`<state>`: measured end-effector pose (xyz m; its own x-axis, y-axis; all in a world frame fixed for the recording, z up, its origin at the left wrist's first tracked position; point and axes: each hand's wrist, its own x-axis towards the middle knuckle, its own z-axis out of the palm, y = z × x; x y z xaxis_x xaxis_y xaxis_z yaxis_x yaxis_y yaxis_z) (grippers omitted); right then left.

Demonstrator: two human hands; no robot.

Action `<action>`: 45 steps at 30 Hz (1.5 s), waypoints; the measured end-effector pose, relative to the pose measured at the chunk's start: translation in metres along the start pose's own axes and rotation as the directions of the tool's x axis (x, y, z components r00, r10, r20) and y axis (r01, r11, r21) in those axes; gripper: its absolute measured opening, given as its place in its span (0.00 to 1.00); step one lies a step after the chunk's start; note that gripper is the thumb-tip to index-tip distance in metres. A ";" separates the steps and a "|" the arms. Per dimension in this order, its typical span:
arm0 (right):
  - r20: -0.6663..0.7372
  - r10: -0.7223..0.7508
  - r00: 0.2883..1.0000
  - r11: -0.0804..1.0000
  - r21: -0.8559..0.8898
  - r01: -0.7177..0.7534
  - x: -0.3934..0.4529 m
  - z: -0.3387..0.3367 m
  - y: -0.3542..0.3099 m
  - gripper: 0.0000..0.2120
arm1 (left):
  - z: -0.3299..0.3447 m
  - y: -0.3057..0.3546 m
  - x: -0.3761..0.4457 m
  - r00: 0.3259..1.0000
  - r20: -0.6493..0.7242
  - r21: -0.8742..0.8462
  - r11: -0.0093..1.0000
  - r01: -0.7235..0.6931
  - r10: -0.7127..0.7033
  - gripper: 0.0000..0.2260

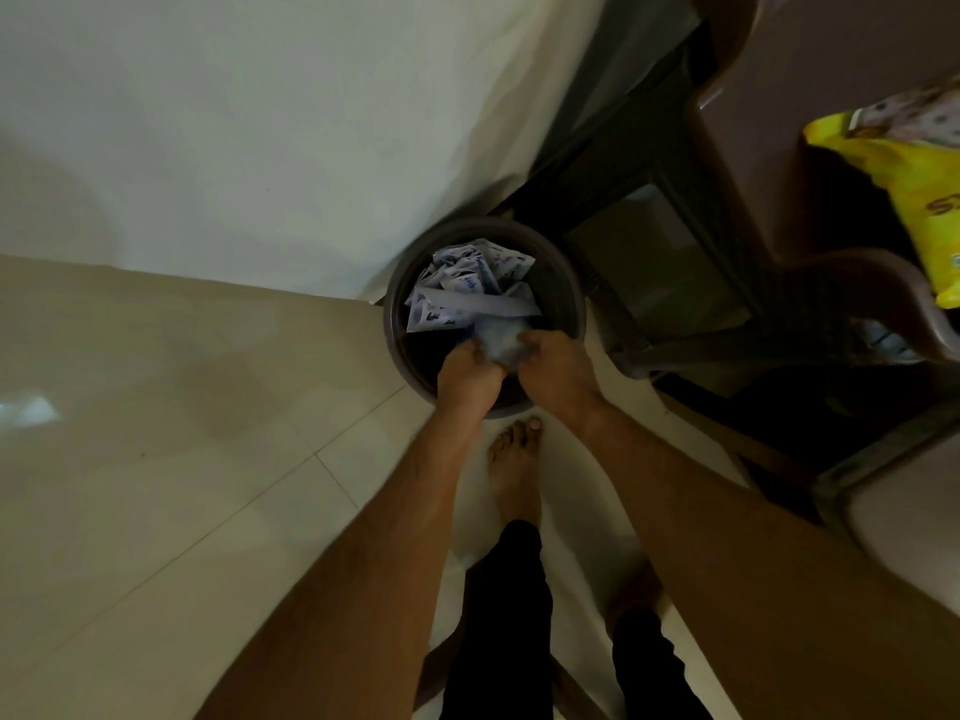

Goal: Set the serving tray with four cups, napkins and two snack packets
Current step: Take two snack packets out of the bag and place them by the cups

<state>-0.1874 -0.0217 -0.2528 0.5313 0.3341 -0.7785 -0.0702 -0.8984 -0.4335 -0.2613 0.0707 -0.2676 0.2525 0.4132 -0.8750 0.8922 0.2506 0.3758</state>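
Yellow packet (930,200) (cut off right)

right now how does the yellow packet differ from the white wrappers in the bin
The yellow packet is bright yellow, large and lies on the brown chair; the white wrappers are white with blue print, smaller, crumpled and piled inside the round bin on the floor. Neither is on a tray.

Both arms reach down over a round dark bin (563,298) that stands on the tiled floor (156,459) beside a white wall (260,122). The left hand (467,376) and the right hand (558,368) are closed together on a crumpled pale wad (501,337) above the bin. White wrappers with blue print (467,288) fill the far side of the bin. A bare foot (514,470) stands just before it. At the right, a yellow packet (914,200) lies on brown chairs (753,122).
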 end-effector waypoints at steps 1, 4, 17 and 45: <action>-0.001 -0.012 1.000 1.000 -0.001 0.012 -0.002 0.000 -0.002 0.23 | -0.002 0.003 -0.002 1.000 0.002 0.000 1.000 -0.003 0.003 0.13; 0.001 -0.055 0.998 0.998 -0.027 0.055 -0.006 -0.004 -0.004 0.22 | -0.001 0.009 -0.012 0.998 -0.009 0.043 0.997 -0.060 0.060 0.15; -0.107 -0.427 0.898 0.727 -0.631 0.271 -0.068 -0.075 -0.021 0.29 | -0.023 0.058 -0.100 0.756 -0.062 0.660 0.595 -0.460 0.652 0.23; -0.661 -0.293 0.690 0.904 -0.426 -0.024 -0.132 -0.347 0.035 0.19 | 0.105 0.239 -0.205 0.503 0.200 0.649 0.270 -0.711 0.841 0.25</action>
<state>0.0328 -0.1957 -0.0081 0.9458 0.3054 -0.1103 0.2832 -0.9421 -0.1797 -0.0599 -0.0461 -0.0307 0.9522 0.2430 -0.1850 0.3048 -0.7944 0.5253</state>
